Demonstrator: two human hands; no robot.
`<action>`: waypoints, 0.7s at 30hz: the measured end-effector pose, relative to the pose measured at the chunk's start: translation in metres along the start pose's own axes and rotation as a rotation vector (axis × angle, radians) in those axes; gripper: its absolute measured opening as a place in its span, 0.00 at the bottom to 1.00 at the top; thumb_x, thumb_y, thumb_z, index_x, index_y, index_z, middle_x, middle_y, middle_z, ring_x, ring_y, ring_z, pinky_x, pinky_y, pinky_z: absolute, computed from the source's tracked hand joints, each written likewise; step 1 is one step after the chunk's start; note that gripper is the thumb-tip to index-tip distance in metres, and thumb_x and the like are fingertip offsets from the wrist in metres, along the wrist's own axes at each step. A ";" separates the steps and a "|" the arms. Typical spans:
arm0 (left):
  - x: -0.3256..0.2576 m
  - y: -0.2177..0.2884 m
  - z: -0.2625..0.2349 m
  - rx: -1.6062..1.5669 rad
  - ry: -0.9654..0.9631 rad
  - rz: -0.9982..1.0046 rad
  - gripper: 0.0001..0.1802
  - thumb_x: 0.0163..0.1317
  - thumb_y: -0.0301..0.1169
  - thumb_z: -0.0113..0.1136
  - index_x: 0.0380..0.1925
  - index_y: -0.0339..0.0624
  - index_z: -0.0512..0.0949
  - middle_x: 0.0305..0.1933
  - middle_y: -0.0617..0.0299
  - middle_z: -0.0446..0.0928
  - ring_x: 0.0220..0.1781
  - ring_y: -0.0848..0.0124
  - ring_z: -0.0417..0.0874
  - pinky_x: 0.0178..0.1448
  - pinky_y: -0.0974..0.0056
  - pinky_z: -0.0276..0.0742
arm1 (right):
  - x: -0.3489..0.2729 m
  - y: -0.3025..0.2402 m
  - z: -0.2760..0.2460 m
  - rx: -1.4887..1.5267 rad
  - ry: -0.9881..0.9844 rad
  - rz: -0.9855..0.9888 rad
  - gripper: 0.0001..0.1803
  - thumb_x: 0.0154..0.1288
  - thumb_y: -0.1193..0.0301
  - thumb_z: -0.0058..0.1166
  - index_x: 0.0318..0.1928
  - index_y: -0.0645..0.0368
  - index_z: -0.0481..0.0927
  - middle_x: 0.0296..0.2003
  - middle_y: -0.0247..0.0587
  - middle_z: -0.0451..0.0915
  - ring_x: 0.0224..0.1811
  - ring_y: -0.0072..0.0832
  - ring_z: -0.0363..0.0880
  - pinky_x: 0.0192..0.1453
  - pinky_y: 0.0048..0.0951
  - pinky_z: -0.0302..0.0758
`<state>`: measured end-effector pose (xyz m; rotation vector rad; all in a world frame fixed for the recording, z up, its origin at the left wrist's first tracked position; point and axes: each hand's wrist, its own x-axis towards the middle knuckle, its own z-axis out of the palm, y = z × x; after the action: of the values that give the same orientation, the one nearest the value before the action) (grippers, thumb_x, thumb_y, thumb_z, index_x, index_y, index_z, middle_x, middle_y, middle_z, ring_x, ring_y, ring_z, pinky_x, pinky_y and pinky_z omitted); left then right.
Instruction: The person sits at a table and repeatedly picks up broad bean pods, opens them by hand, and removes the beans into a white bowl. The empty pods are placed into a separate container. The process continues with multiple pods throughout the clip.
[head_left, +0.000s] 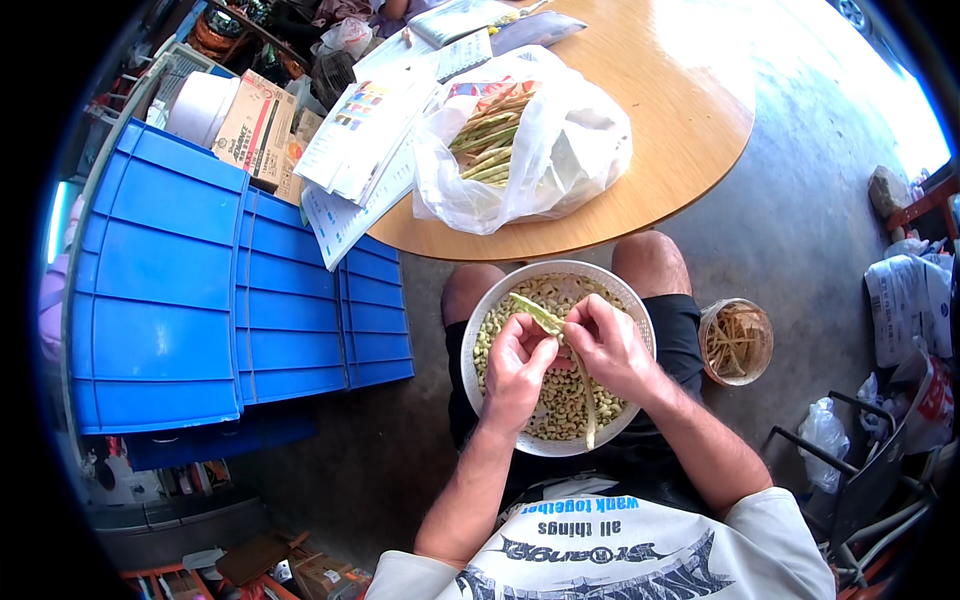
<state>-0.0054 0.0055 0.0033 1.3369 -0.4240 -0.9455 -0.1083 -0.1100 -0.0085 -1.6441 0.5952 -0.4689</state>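
Observation:
On my lap rests a white perforated colander (472,372) holding many shelled pale green beans (553,412). Above it, both hands pinch a long bean pod (537,312) that is split along part of its length. My left hand (519,362) closes on the pod from the left, its thumb and fingertips together. Just beside it, my right hand (608,343) grips the pod too, and the pod's narrow tail hangs down past the fingers. A white plastic bag (575,150) of unshelled bean pods (490,140) lies on the table beyond.
The round wooden table (690,120) also bears papers (365,140) at its left. Blue plastic bins (160,290) stand to my left, near a cardboard box (253,125). On the floor at right is a bucket of empty pods (736,342), and a folded cart (850,480).

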 end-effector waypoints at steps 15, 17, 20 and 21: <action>-0.004 0.005 0.006 -0.011 -0.038 -0.033 0.10 0.71 0.29 0.56 0.47 0.36 0.72 0.45 0.60 0.78 0.44 0.73 0.82 0.47 0.65 0.85 | 0.003 0.006 0.001 0.166 0.058 0.071 0.08 0.65 0.74 0.57 0.37 0.66 0.74 0.27 0.41 0.79 0.29 0.26 0.79 0.33 0.29 0.77; -0.005 0.004 0.005 0.041 -0.031 -0.030 0.10 0.70 0.28 0.57 0.47 0.36 0.72 0.44 0.60 0.78 0.43 0.73 0.83 0.47 0.66 0.85 | 0.003 0.003 0.000 0.181 0.050 0.083 0.08 0.65 0.74 0.56 0.38 0.66 0.74 0.27 0.39 0.79 0.28 0.23 0.78 0.32 0.28 0.77; -0.004 0.002 0.004 0.126 -0.024 -0.031 0.09 0.69 0.29 0.58 0.45 0.37 0.72 0.43 0.62 0.78 0.42 0.75 0.82 0.44 0.68 0.85 | 0.003 0.006 0.002 0.174 0.040 0.084 0.07 0.66 0.74 0.56 0.37 0.66 0.74 0.27 0.39 0.78 0.27 0.21 0.77 0.31 0.26 0.76; -0.004 0.000 0.003 0.155 -0.023 -0.032 0.09 0.69 0.29 0.59 0.44 0.38 0.72 0.42 0.64 0.77 0.42 0.76 0.81 0.42 0.68 0.85 | 0.003 0.007 0.002 0.166 0.037 0.082 0.07 0.66 0.74 0.56 0.37 0.66 0.74 0.27 0.39 0.78 0.27 0.21 0.77 0.30 0.26 0.76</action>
<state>-0.0101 0.0063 0.0046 1.4776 -0.5029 -0.9705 -0.1053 -0.1112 -0.0160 -1.4505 0.6313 -0.4768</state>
